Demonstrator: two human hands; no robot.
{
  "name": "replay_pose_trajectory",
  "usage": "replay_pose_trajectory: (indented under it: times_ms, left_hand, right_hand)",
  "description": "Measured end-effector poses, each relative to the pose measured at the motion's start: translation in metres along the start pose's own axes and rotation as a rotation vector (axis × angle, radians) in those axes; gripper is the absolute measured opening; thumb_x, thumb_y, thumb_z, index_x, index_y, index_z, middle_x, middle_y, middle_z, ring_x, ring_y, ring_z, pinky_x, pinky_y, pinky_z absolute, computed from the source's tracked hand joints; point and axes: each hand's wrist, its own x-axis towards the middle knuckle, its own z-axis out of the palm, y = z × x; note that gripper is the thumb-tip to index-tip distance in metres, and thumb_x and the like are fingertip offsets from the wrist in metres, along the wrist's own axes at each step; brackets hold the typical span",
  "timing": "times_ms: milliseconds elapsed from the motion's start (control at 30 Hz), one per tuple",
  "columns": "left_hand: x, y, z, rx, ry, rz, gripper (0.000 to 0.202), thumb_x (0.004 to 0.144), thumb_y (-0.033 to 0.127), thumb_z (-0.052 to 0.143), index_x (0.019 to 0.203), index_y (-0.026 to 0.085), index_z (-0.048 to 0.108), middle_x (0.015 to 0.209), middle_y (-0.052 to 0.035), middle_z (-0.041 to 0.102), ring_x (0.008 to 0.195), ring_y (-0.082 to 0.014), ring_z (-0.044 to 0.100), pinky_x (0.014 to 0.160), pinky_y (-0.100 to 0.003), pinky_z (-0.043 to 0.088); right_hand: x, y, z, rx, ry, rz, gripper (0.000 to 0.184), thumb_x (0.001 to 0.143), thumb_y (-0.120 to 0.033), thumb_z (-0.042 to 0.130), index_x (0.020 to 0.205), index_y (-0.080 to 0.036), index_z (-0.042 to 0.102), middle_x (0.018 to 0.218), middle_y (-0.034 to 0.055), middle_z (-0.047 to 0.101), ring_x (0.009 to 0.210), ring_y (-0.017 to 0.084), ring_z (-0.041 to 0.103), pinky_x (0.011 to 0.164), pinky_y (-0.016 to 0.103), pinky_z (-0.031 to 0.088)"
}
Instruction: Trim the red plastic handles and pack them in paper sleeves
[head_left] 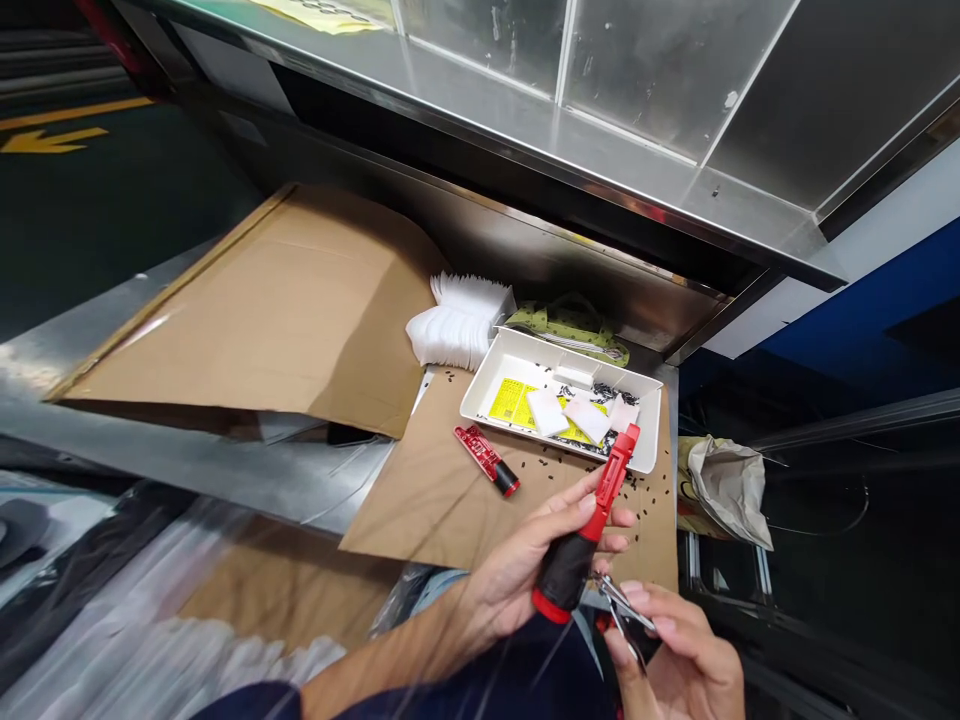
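Note:
My left hand (525, 570) is wrapped round a red and black tool (589, 530) whose red end points up toward the white tray (487, 385). My right hand (675, 655) is closed on a small metal clip-like part (626, 610) just below the tool's black grip. Both hands are low in the view, over the near edge of a brown cardboard sheet (435, 490). A second red and black piece (486, 460) lies on that cardboard, left of the hands.
The white tray holds a yellow label, white pads and small black bits. A stack of white pads (457, 320) sits behind it. A large cardboard sheet (277, 300) leans at left. A crumpled bag (731, 485) hangs at right. A steel shelf runs overhead.

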Motion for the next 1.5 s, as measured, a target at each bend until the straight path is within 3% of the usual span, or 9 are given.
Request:
replay_pose_trajectory:
  times_ms: [233, 567, 667, 1133, 1300, 1500]
  left_hand:
    - [0.001, -0.002, -0.003, 0.022, 0.028, 0.009, 0.051, 0.078, 0.022, 0.087, 0.126, 0.015, 0.069, 0.095, -0.0049, 0.072, 0.069, -0.0087, 0.063, 0.063, -0.02, 0.054]
    - [-0.001, -0.001, 0.0, -0.016, -0.003, -0.02, 0.048, 0.075, 0.025, 0.091, 0.118, 0.015, 0.073, 0.099, -0.005, 0.071, 0.075, -0.0103, 0.066, 0.082, -0.03, 0.061]
    - [-0.002, -0.002, 0.0, -0.005, -0.001, -0.03, 0.053, 0.074, 0.028, 0.092, 0.122, 0.016, 0.072, 0.101, -0.0047, 0.071, 0.074, -0.0098, 0.066, 0.081, -0.029, 0.061]
    - [-0.002, -0.005, -0.001, 0.095, -0.012, -0.042, 0.067, 0.071, 0.034, 0.094, 0.133, 0.025, 0.069, 0.097, -0.002, 0.064, 0.076, -0.0092, 0.06, 0.072, -0.023, 0.059]
    - [0.0, -0.007, -0.004, 0.104, -0.023, -0.056, 0.068, 0.072, 0.033, 0.093, 0.135, 0.025, 0.067, 0.097, -0.0028, 0.064, 0.077, -0.009, 0.059, 0.069, -0.019, 0.056]
    - [-0.002, -0.006, 0.0, 0.126, -0.046, -0.07, 0.068, 0.07, 0.035, 0.094, 0.133, 0.025, 0.069, 0.098, -0.0023, 0.064, 0.075, -0.0091, 0.059, 0.073, -0.026, 0.061]
  right_hand:
    - [-0.012, 0.004, -0.006, -0.079, -0.033, -0.006, 0.032, 0.085, -0.009, 0.076, 0.11, -0.02, 0.059, 0.089, 0.0061, 0.077, 0.08, 0.024, 0.079, 0.067, 0.036, 0.068]
    - [-0.011, 0.004, -0.016, -0.087, -0.07, 0.023, 0.041, 0.082, -0.005, 0.076, 0.115, -0.022, 0.059, 0.092, 0.0045, 0.077, 0.081, 0.024, 0.079, 0.067, 0.034, 0.068]
    - [-0.012, 0.002, -0.016, -0.074, -0.122, 0.034, 0.043, 0.082, -0.005, 0.077, 0.117, -0.022, 0.058, 0.094, 0.0056, 0.077, 0.084, 0.024, 0.079, 0.069, 0.035, 0.068]
    - [-0.012, 0.001, -0.01, -0.11, -0.121, 0.003, 0.031, 0.087, -0.014, 0.075, 0.111, -0.023, 0.058, 0.084, 0.0044, 0.079, 0.073, 0.024, 0.079, 0.065, 0.038, 0.068]
    - [-0.009, -0.004, -0.001, -0.12, -0.038, 0.021, 0.024, 0.089, -0.016, 0.074, 0.106, -0.023, 0.06, 0.081, 0.0029, 0.078, 0.07, 0.023, 0.078, 0.064, 0.037, 0.068]
    - [0.003, -0.01, 0.005, -0.127, 0.022, -0.007, 0.014, 0.093, -0.019, 0.072, 0.1, -0.023, 0.061, 0.075, -0.0004, 0.077, 0.062, 0.019, 0.077, 0.057, 0.029, 0.066]
